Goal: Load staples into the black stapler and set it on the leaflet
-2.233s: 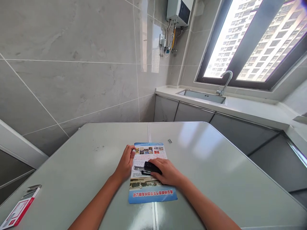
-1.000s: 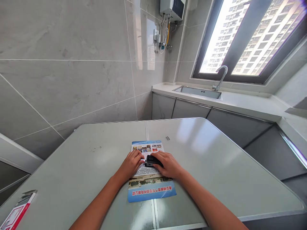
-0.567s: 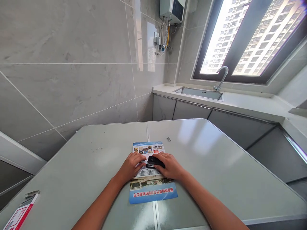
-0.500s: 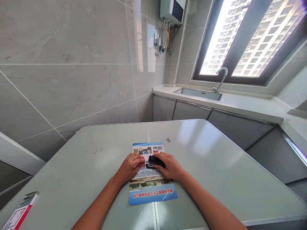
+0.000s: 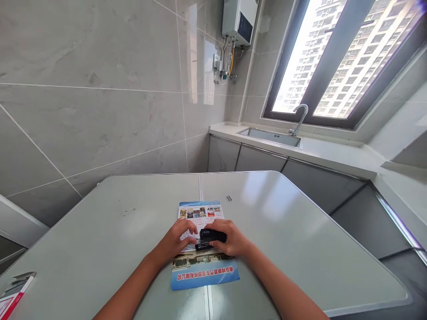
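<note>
Observing right grip closed around black stapler | left grip half-open, thumb at stapler nose | versus earlier: left grip wider, stapler further down leaflet.

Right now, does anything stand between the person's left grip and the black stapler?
Nothing visible does. The left grip is close beside one end of the black stapler, though contact is unclear; the right grip holds its other end. The leaflet lies underneath, and metal strips lie beyond it.

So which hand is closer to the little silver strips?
Right. The right hand, on the black stapler, is just this side of the strips; the left hand is farther, to their left.
</note>
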Demonstrator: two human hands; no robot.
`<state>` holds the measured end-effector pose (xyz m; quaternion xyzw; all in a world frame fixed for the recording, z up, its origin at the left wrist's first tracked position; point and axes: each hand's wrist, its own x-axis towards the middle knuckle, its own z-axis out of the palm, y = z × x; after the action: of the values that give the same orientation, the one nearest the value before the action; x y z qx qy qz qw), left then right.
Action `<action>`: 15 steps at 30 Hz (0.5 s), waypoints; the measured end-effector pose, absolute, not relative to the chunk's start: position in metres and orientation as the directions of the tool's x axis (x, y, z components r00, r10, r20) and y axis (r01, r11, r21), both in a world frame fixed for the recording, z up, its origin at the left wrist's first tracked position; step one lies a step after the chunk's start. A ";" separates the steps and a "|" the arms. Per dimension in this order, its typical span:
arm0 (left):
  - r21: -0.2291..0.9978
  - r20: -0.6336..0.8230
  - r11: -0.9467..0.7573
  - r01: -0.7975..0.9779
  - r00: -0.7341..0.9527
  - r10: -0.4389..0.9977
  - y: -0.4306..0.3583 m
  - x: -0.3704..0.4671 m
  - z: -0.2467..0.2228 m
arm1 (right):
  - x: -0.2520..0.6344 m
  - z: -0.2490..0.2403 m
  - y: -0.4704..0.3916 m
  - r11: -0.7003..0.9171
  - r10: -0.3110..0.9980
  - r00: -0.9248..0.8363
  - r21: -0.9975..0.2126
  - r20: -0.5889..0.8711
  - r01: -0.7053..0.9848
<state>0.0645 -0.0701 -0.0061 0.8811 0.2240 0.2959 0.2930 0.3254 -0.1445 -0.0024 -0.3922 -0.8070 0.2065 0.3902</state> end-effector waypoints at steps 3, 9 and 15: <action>0.634 0.391 -0.752 0.179 0.765 0.512 -0.076 0.072 -0.003 | 0.317 -0.002 -0.148 0.617 0.786 -0.415 -0.622 0.457 0.483; 0.593 0.430 -0.750 0.293 0.672 0.603 -0.066 0.071 -0.002 | 0.324 -0.004 -0.146 0.538 0.842 -0.314 -0.641 0.439 0.547; 0.463 0.416 -0.532 0.708 0.357 0.836 -0.044 0.061 -0.021 | 0.370 -0.003 -0.129 0.125 0.854 0.228 -0.610 0.468 0.783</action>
<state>0.0612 -0.0445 -0.0208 0.8173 0.4726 0.3136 0.1021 0.3700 -0.1288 -0.0031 -0.6601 -0.6198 0.0421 0.4223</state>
